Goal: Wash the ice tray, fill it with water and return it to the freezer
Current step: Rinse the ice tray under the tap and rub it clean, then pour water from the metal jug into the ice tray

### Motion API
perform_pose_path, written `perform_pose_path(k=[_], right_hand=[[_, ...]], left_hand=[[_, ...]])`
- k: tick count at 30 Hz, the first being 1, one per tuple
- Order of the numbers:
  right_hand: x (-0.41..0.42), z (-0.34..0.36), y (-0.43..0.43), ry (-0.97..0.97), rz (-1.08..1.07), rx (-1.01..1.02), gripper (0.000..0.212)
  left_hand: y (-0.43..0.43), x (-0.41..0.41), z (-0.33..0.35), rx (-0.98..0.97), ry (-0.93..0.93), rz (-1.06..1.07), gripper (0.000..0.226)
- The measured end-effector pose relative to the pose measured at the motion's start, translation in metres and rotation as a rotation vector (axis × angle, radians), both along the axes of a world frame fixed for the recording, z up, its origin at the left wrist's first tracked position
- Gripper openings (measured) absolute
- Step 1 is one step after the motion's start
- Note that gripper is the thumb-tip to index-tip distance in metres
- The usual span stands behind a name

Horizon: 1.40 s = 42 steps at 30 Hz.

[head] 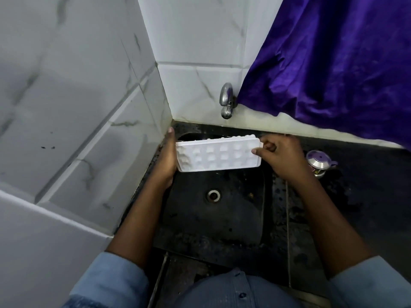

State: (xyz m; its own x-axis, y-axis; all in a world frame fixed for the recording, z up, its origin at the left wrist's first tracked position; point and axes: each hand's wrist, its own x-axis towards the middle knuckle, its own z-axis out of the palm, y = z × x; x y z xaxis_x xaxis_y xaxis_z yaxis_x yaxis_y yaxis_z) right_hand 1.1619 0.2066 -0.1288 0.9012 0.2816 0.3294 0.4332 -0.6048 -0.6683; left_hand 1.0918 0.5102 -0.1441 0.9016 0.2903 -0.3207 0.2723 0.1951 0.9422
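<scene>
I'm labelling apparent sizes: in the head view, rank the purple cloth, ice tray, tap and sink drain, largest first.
1. purple cloth
2. ice tray
3. tap
4. sink drain
Tap and drain look alike in width; the tap is longer.

A light blue shirt (pixel 222 292) is worn, closed down the front by a placket on which one dark button (pixel 242 295) is seen. The left sleeve (pixel 111 283) and right sleeve (pixel 375 285) are pushed up, and the forearms are left bare.
</scene>
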Motion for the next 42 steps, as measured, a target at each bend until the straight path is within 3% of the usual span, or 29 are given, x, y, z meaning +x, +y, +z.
perform_pose_path(k=[5, 9, 13, 17, 22, 29, 33, 42], right_hand=[[-0.001, -0.031, -0.021, 0.337, -0.005, 0.227, 0.025], [-0.011, -0.063, -0.025, 0.476, -0.015, 0.315, 0.01], [-0.015, -0.097, -0.043, 0.637, -0.103, 0.462, 0.011], [0.002, -0.116, -0.093, 0.592, -0.396, 0.644, 0.017], [0.04, -0.127, -0.168, 0.309, -0.729, 0.464, 0.017], [0.09, -0.14, -0.21, 0.435, -0.562, 0.322, 0.043], [0.098, -0.15, -0.213, 0.459, -0.522, 0.35, 0.025], [0.108, -0.168, -0.215, 0.472, -0.431, 0.343, 0.061]], left_hand=[[0.001, -0.002, -0.032, 0.003, -0.03, -0.095, 0.068], [-0.003, -0.003, -0.05, -0.029, 0.027, -0.079, 0.088], [-0.007, -0.006, -0.07, -0.129, 0.281, 0.048, 0.088], [-0.009, -0.011, -0.089, -0.289, 0.394, 0.051, 0.089], [-0.027, -0.012, -0.098, -0.476, 0.395, -0.036, 0.093], [-0.07, -0.015, -0.094, -0.526, 0.398, -0.23, 0.097], [-0.087, -0.018, -0.093, -0.507, 0.464, -0.218, 0.105], [-0.091, -0.037, -0.085, -0.486, 0.417, -0.159, 0.109]])
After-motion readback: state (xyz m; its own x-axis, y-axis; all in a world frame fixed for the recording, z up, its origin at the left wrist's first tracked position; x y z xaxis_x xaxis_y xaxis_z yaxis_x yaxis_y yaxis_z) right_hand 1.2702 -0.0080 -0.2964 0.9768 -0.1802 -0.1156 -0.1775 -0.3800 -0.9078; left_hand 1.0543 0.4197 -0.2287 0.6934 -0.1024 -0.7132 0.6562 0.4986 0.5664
